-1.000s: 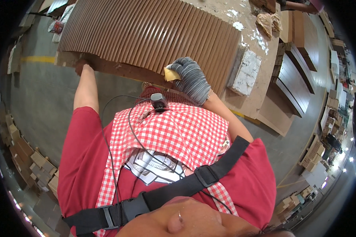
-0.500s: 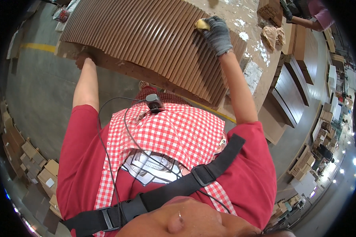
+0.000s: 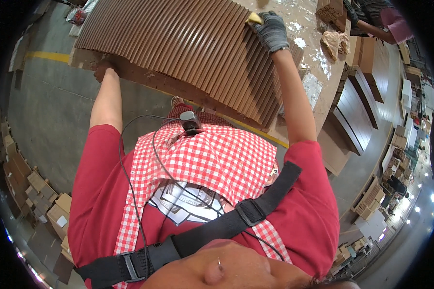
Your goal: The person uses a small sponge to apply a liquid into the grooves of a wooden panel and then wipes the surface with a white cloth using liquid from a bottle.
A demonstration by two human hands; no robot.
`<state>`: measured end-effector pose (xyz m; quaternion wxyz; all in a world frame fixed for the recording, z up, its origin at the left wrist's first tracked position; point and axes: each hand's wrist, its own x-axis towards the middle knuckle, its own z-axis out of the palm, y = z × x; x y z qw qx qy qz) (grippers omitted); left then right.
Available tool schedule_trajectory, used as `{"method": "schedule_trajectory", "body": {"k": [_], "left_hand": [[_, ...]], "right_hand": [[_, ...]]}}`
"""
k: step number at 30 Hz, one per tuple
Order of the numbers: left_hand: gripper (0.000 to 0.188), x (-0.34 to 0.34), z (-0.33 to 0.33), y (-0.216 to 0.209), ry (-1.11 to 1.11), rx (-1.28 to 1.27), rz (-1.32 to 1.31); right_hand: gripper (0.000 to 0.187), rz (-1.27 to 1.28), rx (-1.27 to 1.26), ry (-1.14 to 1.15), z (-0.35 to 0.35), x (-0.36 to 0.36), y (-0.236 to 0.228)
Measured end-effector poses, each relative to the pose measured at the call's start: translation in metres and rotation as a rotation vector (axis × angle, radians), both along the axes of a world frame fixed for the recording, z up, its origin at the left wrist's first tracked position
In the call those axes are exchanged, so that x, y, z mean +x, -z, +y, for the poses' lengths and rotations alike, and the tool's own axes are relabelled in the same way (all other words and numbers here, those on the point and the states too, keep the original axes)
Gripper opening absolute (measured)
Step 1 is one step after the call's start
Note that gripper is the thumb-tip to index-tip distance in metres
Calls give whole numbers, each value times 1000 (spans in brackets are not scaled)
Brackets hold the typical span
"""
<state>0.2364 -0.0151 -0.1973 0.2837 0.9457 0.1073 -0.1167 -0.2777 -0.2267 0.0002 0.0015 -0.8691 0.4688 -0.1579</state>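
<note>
Ridged brown wooden slats (image 3: 178,53) lie side by side as a wide panel on the worktable. My right hand (image 3: 271,32), in a grey glove, is closed on a yellow sponge-like pad (image 3: 254,19) at the far right part of the ridges. My bare left hand (image 3: 102,71) is at the near left edge of the table, below the panel. Shadow hides its fingers, so I cannot tell how they are bent.
Paint-spotted tabletop (image 3: 301,29) shows right of the slats, with a crumpled tan cloth (image 3: 330,44) on it. Dark boards (image 3: 354,115) are stacked to the right. At the far right a co-worker's arm (image 3: 373,32) reaches in. Cardboard boxes (image 3: 58,212) stand at the left.
My right hand has moved slightly right and away from me over the ridges, still with the yellow pad. My left hand stays at the table's edge.
</note>
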Motion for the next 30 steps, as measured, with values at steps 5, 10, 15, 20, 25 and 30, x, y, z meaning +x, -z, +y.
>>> {"method": "schedule_trajectory", "body": {"k": [5,10,15,20,25,30], "left_hand": [[65,-2,-8,-4,-170,-104,-8],[68,0,-10,-5,-221,-124,26],[66,4,-7,-13,-159,-138,51],[64,5,-7,-17,-90,-51,-7],[63,6,-3,-14,-79,-63,-27],[63,15,-1,4,-4,-41,27]], "right_hand": [[31,83,138,-50,86,14,-10],[41,78,257,-177,182,24,-26],[49,21,583,-346,219,28,-39],[49,-111,586,-295,215,15,-50],[43,-101,475,-201,209,11,-39],[38,-166,259,-167,150,1,-18]]}}
